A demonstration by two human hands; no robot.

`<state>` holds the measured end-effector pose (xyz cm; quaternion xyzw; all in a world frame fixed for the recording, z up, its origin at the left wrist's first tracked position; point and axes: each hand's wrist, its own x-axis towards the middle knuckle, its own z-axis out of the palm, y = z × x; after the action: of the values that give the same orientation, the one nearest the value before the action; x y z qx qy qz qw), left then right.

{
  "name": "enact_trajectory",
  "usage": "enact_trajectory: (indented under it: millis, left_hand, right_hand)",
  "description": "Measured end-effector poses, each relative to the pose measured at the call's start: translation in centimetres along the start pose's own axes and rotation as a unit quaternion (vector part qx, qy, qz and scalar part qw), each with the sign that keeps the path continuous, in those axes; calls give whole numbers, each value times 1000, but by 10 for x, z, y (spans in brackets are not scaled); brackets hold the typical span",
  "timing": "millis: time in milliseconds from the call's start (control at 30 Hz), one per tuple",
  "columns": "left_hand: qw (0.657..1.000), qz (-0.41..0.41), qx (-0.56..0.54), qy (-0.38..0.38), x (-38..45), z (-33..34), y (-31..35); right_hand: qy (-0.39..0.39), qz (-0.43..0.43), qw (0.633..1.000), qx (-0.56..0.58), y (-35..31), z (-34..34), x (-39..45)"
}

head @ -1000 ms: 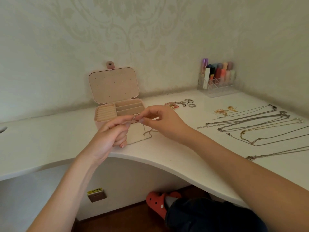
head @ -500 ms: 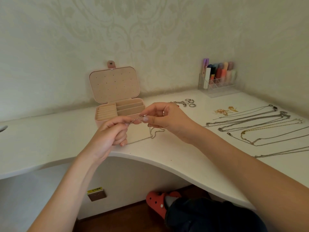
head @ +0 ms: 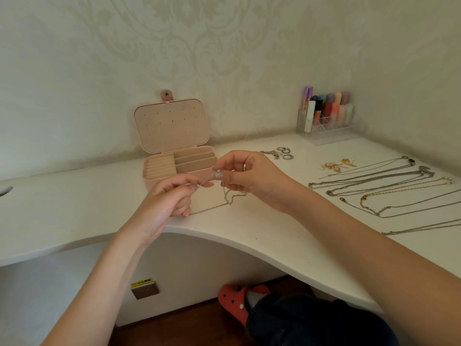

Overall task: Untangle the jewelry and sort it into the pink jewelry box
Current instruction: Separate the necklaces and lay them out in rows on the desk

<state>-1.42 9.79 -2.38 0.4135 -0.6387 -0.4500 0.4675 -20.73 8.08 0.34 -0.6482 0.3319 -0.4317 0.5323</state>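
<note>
The pink jewelry box [head: 149, 174] stands open on the white desk, lid up, its compartments showing nothing inside. Just in front of it my left hand [head: 164, 203] and my right hand [head: 252, 178] both pinch a thin silver chain [head: 224, 203], a short stretch taut between their fingertips. The rest of the chain hangs down and trails in loops on the desk. Right of my hands lie several straightened necklaces [head: 379, 186], gold earrings [head: 331, 166], silver rings [head: 284, 152] and a small tangled chain [head: 270, 153].
A clear organizer with lipsticks [head: 326, 116] stands in the back right corner by the wall. The desk's front edge [head: 249, 239] curves inward below my hands. Under it are a red clog [head: 232, 300] and a dark trouser leg.
My right hand has drawn back toward the left one and lifted slightly; the chain's loose loops have shifted on the desk. Both hands keep their pinch.
</note>
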Motion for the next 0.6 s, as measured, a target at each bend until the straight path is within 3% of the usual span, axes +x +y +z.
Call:
enact_trajectory:
  millis: [167,333,400,467,600]
  left_hand:
    - [999,32,32,-13,-1,-2,-2]
    - [991,23,-74,110,8,-2,-9]
    - [984,7,-73,163,13,-1,-13]
    - [980,0,-66,189,17,0,-15]
    - [981,21,5,194,16,0,-18]
  right_hand:
    - [67,9,981,183,-15,-14,2]
    - [207,24,925,319,-24,-45,1]
    - [250,54,936,241,-24,-55,-2]
    - [267,111,956,53,-21,-61,-4]
    - [260,166,906,-290,-12,-69,-4]
